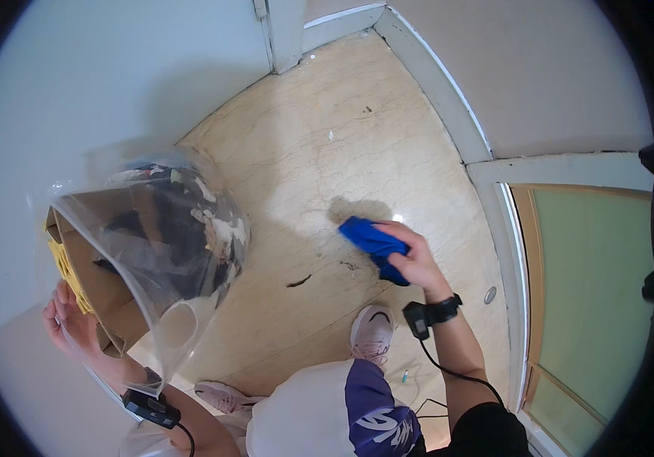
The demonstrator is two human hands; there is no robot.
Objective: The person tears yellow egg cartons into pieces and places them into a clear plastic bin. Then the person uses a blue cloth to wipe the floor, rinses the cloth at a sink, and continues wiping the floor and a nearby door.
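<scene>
My right hand [416,263] is closed round a bunched blue cloth [373,240], held over the tiled floor. On the left, my left hand [76,320] has its fingers curled against the yellow side of an open cardboard box [87,255]. A large clear plastic bag [167,301] surrounds the box and partly overlaps that hand. Through the plastic, dark and whitish scraps [224,228] show in a rumpled heap. What exactly these scraps are cannot be made out.
Dark smudges and a dark strip of debris [299,281] lie on the beige floor [327,167], with small white bits farther off. A pale door [114,76] stands at left, and a green-panelled wooden door [590,282] at right. My shoe [373,331] is below the cloth.
</scene>
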